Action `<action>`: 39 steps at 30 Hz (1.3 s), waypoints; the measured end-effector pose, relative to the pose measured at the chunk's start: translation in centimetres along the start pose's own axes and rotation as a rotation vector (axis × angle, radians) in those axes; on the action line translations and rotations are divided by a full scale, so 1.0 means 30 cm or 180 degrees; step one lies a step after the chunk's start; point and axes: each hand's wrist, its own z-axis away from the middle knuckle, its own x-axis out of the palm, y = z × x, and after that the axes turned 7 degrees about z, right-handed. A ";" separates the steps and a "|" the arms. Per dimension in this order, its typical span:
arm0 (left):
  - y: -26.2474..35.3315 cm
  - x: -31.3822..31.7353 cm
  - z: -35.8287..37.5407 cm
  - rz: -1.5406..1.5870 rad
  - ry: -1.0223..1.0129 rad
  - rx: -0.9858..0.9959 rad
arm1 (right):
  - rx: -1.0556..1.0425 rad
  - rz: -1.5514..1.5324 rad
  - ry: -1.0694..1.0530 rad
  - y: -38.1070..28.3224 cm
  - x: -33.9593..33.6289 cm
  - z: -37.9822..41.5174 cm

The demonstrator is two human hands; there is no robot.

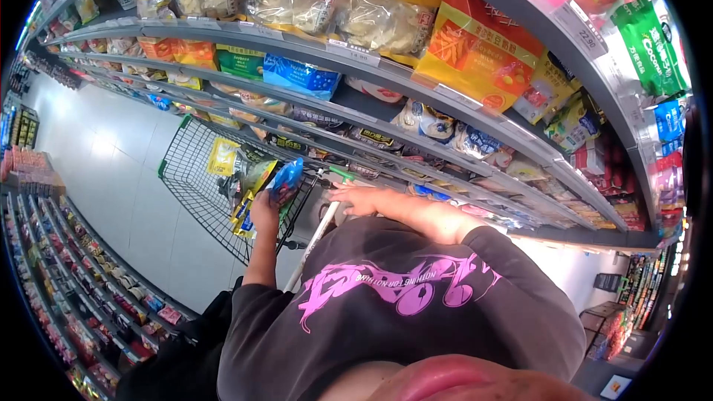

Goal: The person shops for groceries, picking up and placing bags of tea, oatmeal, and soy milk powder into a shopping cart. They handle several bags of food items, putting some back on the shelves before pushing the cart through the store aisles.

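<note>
My left hand is closed on a small blue plastic packet, held over the near end of a wire shopping cart. Its print is too small to read. My right hand lies over the pale cart handle, near a green part of it, with its fingers across the bar. Inside the cart are a yellow packet and other packaged goods, partly covered by my left hand and the blue packet.
A long shelf of bagged foods runs along the cart's right side, with orange, green and blue packs. Another stocked shelf stands at the left. Pale tiled floor lies between them. Dark clothing shows at the lower left.
</note>
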 end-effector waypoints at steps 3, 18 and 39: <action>0.185 -0.233 -0.031 0.0195 0.0204 0.0722 | 0.0062 -0.1207 0.0761 -0.020 0.037 -0.025; 1.108 -0.343 -0.361 0.2490 0.0753 0.2118 | 0.0008 -0.3006 0.2953 -0.407 -0.378 0.195; 1.196 0.242 -0.615 0.2712 0.1201 0.0919 | 0.1553 -0.0631 0.4657 -0.179 -0.566 0.215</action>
